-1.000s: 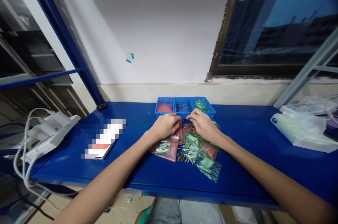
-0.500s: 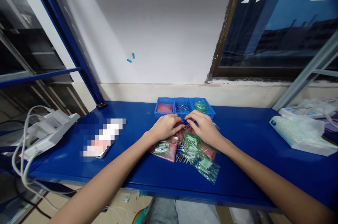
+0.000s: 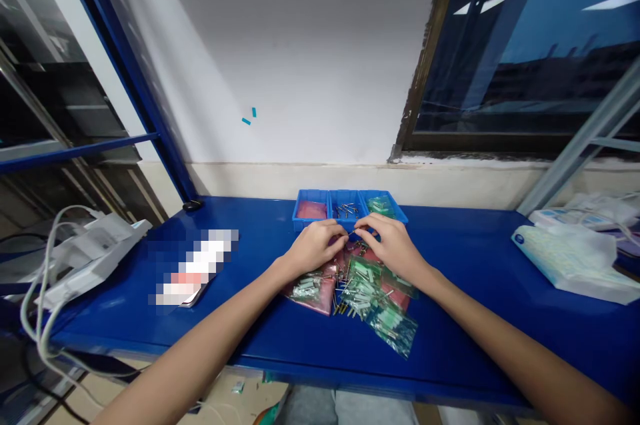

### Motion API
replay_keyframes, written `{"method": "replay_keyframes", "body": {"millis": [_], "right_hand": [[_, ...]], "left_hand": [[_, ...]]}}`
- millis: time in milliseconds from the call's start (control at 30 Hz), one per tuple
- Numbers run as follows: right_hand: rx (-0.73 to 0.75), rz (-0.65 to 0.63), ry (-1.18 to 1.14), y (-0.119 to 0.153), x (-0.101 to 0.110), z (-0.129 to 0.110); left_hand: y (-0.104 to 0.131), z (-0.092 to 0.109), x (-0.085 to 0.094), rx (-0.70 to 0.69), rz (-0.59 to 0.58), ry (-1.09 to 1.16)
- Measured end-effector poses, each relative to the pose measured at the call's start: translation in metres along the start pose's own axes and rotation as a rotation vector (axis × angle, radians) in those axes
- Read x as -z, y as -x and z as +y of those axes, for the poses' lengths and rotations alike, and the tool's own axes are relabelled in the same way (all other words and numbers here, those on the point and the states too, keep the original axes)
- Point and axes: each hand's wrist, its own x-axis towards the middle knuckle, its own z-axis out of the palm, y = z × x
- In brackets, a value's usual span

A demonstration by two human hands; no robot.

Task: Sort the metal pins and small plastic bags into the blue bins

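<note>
My left hand and my right hand meet just in front of the blue bins, fingertips pinched. A thin metal piece, too small to make out fully, spans the gap between them, gripped at both ends. Below lies a heap of pink bags, green bags and loose screw-like metal pieces. A further green bag lies at the heap's front right. My hands hide the heap's back part.
Three joined blue bins hold pink bags, loose metal pieces and green bags. On the blue table, a pixelated flat object lies left and a tissue pack right. A power strip with white cables is at far left.
The whole view has shifted slightly downward in the frame. My right fingertips have moved a little, and the thin metal piece between the hands now shows. The heap looks the same.
</note>
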Motion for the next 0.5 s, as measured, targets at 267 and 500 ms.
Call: {"method": "replay_keyframes", "body": {"millis": [267,500], "right_hand": [[-0.058,-0.080,0.028,0.000,-0.001,0.007],[-0.127,-0.089,-0.139,0.000,-0.003,-0.005]], "left_hand": [[0.000,-0.001,-0.001,0.004,0.160,0.014],[0.003,0.001,-0.003,-0.087,0.153,-0.130]]}}
